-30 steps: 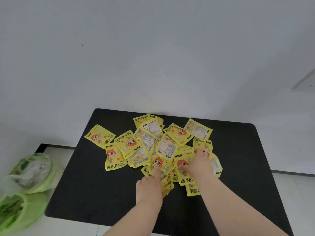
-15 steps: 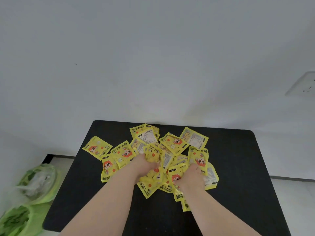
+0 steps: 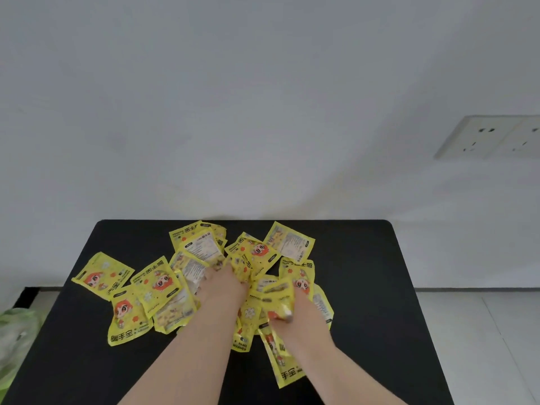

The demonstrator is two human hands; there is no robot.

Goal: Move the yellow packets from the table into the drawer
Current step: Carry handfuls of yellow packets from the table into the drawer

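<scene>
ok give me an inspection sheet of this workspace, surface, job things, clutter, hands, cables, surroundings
surface: black table with rounded far corners, set against the wall.
job's things: yellow packets in a loose overlapping heap at the table's middle, some face up, some back up; drawer not in view.
clutter: nothing seen on the table besides the packets.
grippers: left hand pressed into the heap, fingers buried among packets; right hand closed around crumpled packets.
cables: nothing seen.
surroundings: white wall, wall socket plate at right, green bag on the floor at left, pale floor tiles at right.
</scene>
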